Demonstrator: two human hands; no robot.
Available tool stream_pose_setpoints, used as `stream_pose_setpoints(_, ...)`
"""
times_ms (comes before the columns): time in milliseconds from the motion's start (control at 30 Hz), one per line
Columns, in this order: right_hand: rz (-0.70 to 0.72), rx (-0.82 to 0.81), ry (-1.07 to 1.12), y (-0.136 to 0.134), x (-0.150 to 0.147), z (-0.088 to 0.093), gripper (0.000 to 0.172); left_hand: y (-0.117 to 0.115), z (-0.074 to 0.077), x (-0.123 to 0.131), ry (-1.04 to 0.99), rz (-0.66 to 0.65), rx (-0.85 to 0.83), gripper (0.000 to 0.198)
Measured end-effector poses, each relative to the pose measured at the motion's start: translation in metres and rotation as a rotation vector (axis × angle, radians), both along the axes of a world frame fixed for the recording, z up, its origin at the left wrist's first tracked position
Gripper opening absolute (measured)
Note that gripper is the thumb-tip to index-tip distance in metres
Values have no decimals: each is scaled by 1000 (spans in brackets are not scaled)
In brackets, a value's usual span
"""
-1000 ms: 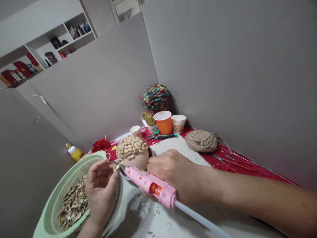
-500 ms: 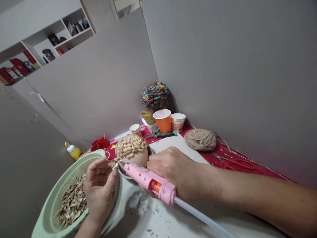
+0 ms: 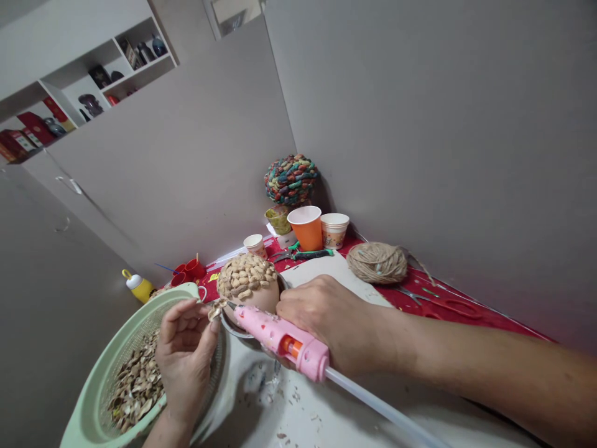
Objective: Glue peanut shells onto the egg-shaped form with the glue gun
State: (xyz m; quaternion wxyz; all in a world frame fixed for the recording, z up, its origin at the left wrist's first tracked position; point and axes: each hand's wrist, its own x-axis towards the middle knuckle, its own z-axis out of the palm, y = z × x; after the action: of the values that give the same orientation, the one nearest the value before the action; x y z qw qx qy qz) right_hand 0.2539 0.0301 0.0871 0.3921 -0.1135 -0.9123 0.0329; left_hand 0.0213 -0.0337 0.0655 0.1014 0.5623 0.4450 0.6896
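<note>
A pale green plastic mesh basket [image 3: 86, 389] of brown shells [image 3: 137, 386] is set beside the left hand [image 3: 187, 351], by which a split tan shell [image 3: 217, 309] is pinched near the nozzle [image 3: 232, 305] of a pink plastic glue gun [image 3: 270, 333] gripped in the right hand [image 3: 321, 317]; beyond, a shell-studded beige ball [image 3: 249, 280] is cradled in a grey-rimmed bowl [image 3: 234, 331].

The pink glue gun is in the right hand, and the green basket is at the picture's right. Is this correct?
Wrong side: the head view shows the green basket at the picture's left. The pink glue gun is in the right hand.
</note>
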Motion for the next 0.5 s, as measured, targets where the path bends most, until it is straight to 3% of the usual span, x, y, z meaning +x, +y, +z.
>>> stream_pose_setpoints(200,-18,4,-92,0,-1,-1,17,0,0,1,28,48,-22,36)
stream_pose_setpoints(500,-17,-12,-125,-2,-1,-2,15,2,-2,5,52,18,-10,32)
